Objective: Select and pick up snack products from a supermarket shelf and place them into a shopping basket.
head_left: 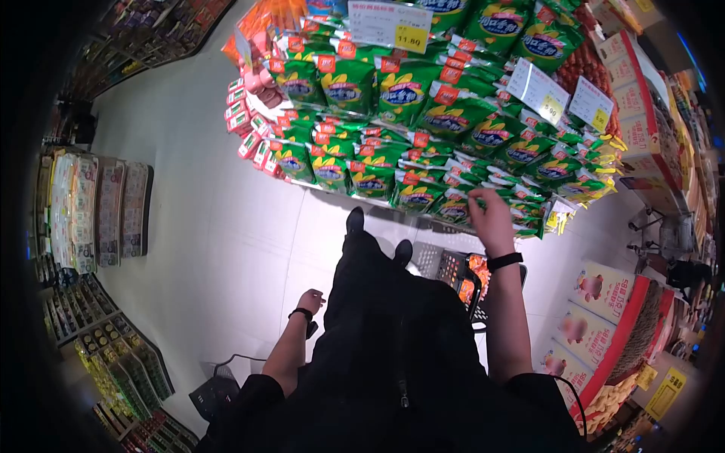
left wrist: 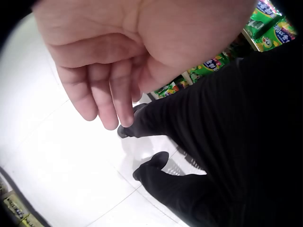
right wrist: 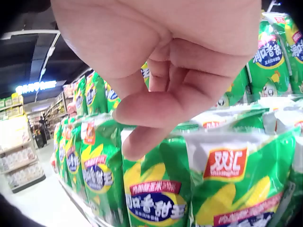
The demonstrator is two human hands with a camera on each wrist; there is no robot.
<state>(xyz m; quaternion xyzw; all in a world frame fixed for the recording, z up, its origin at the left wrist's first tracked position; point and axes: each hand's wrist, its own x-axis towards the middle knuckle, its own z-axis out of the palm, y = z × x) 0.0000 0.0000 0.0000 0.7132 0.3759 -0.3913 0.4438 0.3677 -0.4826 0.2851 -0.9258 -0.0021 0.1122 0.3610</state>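
My right hand [head_left: 491, 219] is at the lower front rows of a display of green packets [head_left: 400, 90]. In the right wrist view, the thumb and bent fingers of that hand [right wrist: 161, 61] are over the top edge of one upright green packet [right wrist: 156, 189]; no firm grip on it shows. Another packet [right wrist: 236, 175] stands just to the right. My left hand [head_left: 311, 300] hangs low beside the legs, away from the display. The left wrist view has this hand [left wrist: 104, 66] palm in sight, its fingers loosely extended and holding nothing.
A dark basket [head_left: 451, 272] with orange packets inside is on the floor by the right forearm. Price signs [head_left: 389, 26] stand on the display. Red-edged boxes [head_left: 596, 325] are at the right; stacked goods [head_left: 91, 204] and shelves [head_left: 121, 351] are across the pale floor [head_left: 196, 189].
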